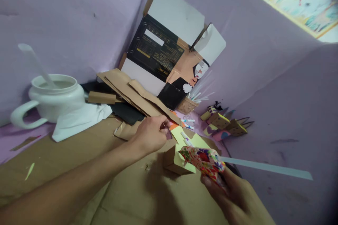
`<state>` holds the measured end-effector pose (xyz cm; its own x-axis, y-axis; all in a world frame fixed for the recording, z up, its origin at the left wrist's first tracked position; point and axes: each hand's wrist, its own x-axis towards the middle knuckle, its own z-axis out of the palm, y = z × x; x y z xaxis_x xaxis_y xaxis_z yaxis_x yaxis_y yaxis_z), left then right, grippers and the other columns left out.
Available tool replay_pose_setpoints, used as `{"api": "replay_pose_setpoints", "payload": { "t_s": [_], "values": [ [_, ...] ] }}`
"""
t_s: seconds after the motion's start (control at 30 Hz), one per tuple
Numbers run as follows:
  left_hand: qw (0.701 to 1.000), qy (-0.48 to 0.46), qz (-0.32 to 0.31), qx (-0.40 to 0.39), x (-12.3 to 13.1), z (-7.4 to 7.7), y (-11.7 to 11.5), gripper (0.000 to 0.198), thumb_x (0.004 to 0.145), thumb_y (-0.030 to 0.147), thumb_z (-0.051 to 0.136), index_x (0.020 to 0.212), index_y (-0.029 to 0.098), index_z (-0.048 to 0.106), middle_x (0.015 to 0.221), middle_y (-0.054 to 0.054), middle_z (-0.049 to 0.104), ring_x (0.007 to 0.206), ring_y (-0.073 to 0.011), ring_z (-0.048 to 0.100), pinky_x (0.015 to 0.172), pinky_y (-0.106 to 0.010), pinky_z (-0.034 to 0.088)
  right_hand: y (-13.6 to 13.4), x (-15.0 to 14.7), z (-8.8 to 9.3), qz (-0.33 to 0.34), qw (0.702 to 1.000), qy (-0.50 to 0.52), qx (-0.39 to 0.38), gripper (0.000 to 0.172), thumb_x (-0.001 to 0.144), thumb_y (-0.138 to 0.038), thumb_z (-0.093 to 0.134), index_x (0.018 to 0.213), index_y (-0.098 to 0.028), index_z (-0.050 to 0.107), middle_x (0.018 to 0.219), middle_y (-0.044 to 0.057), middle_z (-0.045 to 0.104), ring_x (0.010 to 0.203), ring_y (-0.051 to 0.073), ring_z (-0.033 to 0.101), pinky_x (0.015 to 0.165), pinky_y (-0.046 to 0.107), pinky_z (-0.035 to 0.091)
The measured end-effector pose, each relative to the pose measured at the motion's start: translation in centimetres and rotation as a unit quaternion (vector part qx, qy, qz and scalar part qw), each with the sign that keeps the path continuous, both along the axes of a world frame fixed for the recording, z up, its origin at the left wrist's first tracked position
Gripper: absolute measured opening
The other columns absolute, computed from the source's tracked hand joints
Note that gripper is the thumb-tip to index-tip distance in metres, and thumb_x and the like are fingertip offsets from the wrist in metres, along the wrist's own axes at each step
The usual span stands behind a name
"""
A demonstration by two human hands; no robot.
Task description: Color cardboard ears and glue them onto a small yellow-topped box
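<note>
My right hand (229, 190) is wrapped round a hot glue gun (200, 158) with a colourful flowered surface. A long translucent glue stick (266, 168) sticks out of its back end, and its nozzle points left. Beneath the nozzle stands a small cardboard box (175, 161) with pale yellow paper on it. My left hand (151, 135) is closed in a pinch just beyond the box, with a small purple piece (168, 133) between the fingertips. That piece is partly hidden by the fingers. White markers (186, 139) lie on yellow paper behind the glue gun.
Cardboard (66, 161) covers the table. A white pot (56, 96) with a glue stick in it stands left, beside a white cloth (81, 119). Cardboard strips (139, 91), an opened carton (155, 49), a basket of sticks (187, 105) and small decorated boxes (221, 121) line the walls.
</note>
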<state>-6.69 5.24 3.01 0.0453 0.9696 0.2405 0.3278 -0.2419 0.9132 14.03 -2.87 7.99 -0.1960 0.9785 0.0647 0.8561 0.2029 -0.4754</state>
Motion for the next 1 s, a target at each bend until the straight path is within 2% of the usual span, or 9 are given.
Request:
{"api": "replay_pose_setpoints", "payload": {
  "t_s": [0.13, 0.4, 0.73, 0.9, 1.0],
  "values": [
    [1.000, 0.016, 0.011, 0.010, 0.0, -0.2, 0.1, 0.010, 0.067, 0.014, 0.051, 0.071, 0.019, 0.059, 0.068, 0.000, 0.066, 0.065, -0.0141, 0.058, 0.057, -0.023, 0.039, 0.1, -0.4, 0.1, 0.004, 1.000, 0.008, 0.015, 0.030, 0.078, -0.043, 0.052, 0.081, -0.016, 0.066, 0.054, 0.003, 0.061, 0.049, 0.017, 0.055, 0.044, 0.021, 0.041],
    [1.000, 0.006, 0.005, 0.013, -0.1, -0.2, 0.1, 0.011, 0.067, 0.013, 0.050, 0.070, 0.019, 0.058, 0.069, -0.001, 0.065, 0.066, -0.0140, 0.058, 0.059, -0.023, 0.040, -0.1, 0.6, 0.3, 0.008, 0.999, -0.015, 0.031, 0.027, 0.079, -0.041, 0.051, 0.084, -0.018, 0.065, 0.063, 0.005, 0.066, 0.054, 0.019, 0.059, 0.050, 0.023, 0.046],
    [1.000, 0.015, 0.010, 0.014, -0.2, -0.1, 0.1, 0.012, 0.067, 0.012, 0.049, 0.070, 0.019, 0.059, 0.068, 0.000, 0.066, 0.064, -0.0135, 0.059, 0.058, -0.023, 0.040, 0.0, 1.1, 0.0, 0.011, 0.998, -0.060, 0.002, 0.029, 0.082, -0.043, 0.045, 0.086, -0.019, 0.059, 0.066, 0.006, 0.065, 0.063, 0.022, 0.063, 0.057, 0.026, 0.049],
    [0.999, 0.024, 0.009, 0.022, -0.2, -0.1, 0.1, 0.011, 0.067, 0.013, 0.050, 0.070, 0.019, 0.059, 0.067, 0.001, 0.065, 0.064, -0.0137, 0.058, 0.057, -0.023, 0.038, -0.4, 0.8, 0.8, -0.008, 1.000, 0.012, 0.007, 0.030, 0.080, -0.045, 0.049, 0.086, -0.018, 0.062, 0.066, 0.005, 0.065, 0.062, 0.021, 0.062, 0.053, 0.024, 0.049],
    [1.000, 0.015, 0.010, 0.014, -0.3, 0.0, 0.2, 0.011, 0.067, 0.013, 0.051, 0.070, 0.019, 0.060, 0.068, 0.000, 0.066, 0.064, -0.0141, 0.059, 0.058, -0.023, 0.040, -0.7, 0.8, 1.3, -0.058, 0.993, 0.106, 0.008, 0.037, 0.076, -0.049, 0.054, 0.092, -0.016, 0.063, 0.073, 0.006, 0.066, 0.067, 0.022, 0.062, 0.054, 0.025, 0.051]
  ]
}}
